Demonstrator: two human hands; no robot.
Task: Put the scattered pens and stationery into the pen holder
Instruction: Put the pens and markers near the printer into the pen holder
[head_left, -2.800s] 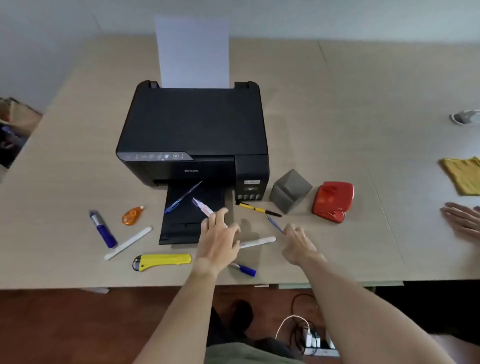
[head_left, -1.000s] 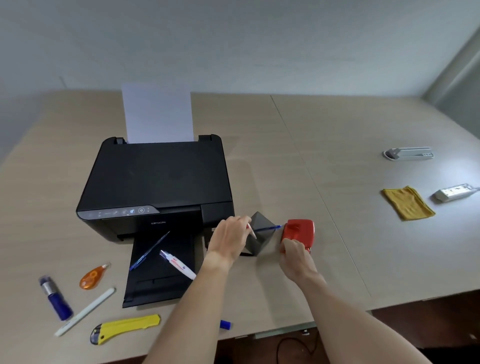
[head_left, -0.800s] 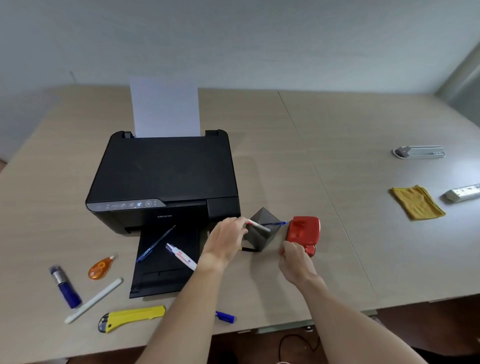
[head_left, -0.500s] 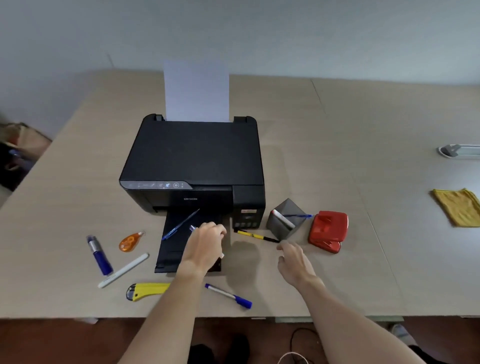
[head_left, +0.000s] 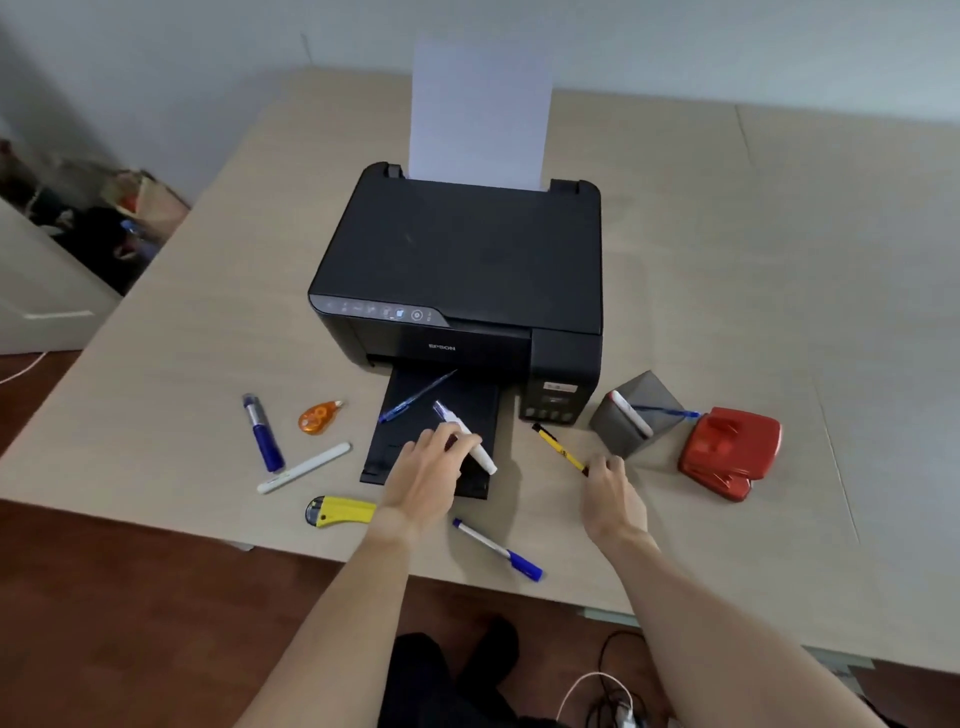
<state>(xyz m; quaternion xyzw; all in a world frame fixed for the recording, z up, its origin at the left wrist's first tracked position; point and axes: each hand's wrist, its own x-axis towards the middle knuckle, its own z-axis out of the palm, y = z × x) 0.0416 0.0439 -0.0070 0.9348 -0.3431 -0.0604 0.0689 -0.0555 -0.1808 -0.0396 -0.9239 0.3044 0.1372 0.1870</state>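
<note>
Left hand (head_left: 434, 465): set at centre frame over the printer's output tray (head_left: 410, 441); fingers are closed around a white correction pen (head_left: 464, 435).
Right hand (head_left: 613, 496): placed right of centre; fingertips are pinched on the near end of a yellow pen (head_left: 560, 449), which lies on the table (head_left: 182, 338).
Pen holder (head_left: 635, 413): a grey box, tilted, seen right of centre between the printer (head_left: 462, 270) and a red hole punch (head_left: 727, 452); a white pen (head_left: 631, 413) and a blue pen (head_left: 665, 411) are held in it.
On the tray: a blue ballpoint (head_left: 415, 396).
Lower left of the frame: a blue marker (head_left: 262, 432), orange correction tape (head_left: 318, 417), a white stick pen (head_left: 304, 467) and a yellow cutter (head_left: 340, 511) are scattered.
Near edge, centre: a blue-capped pen (head_left: 497, 550) is seen.
</note>
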